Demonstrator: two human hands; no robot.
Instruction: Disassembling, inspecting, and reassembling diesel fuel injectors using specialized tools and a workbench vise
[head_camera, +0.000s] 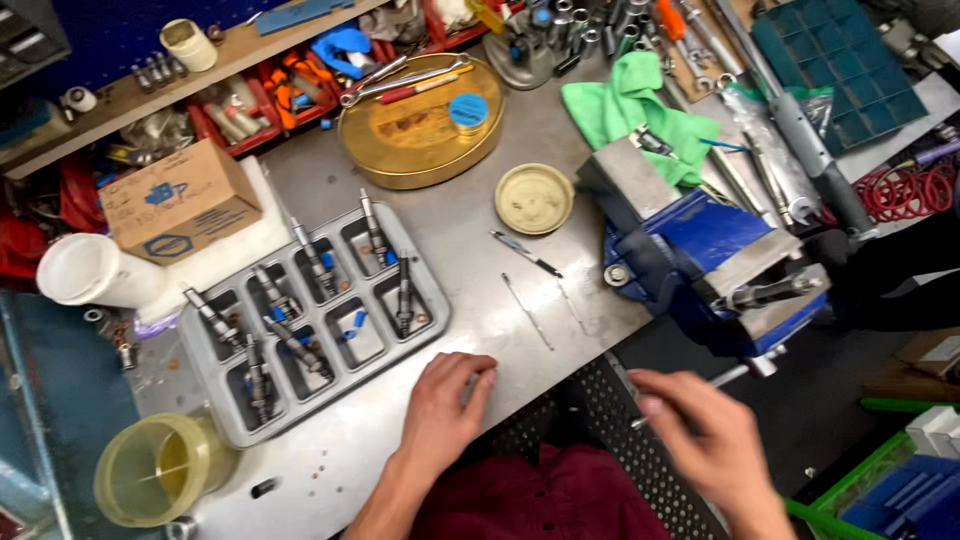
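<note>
My left hand (446, 403) lies on the front edge of the metal workbench (470, 250), fingers curled down, with nothing visible in it. It sits just right of a grey compartment tray (432, 322) holding several metal injector-like parts (298, 347). My right hand (700, 430) hovers blurred below a blue bench vise (705, 255), fingers apart, close to the vise's handle bar (727, 376). A metal part (775, 291) is clamped in the vise jaws.
A small round dish (534, 198) and a thin pick tool (527, 254) lie mid-bench. A gold round tray (420, 120) with wrenches stands behind. A green cloth (630, 110), cardboard box (180, 200), white cup (85, 270) and yellowish tub (160, 468) surround the work area.
</note>
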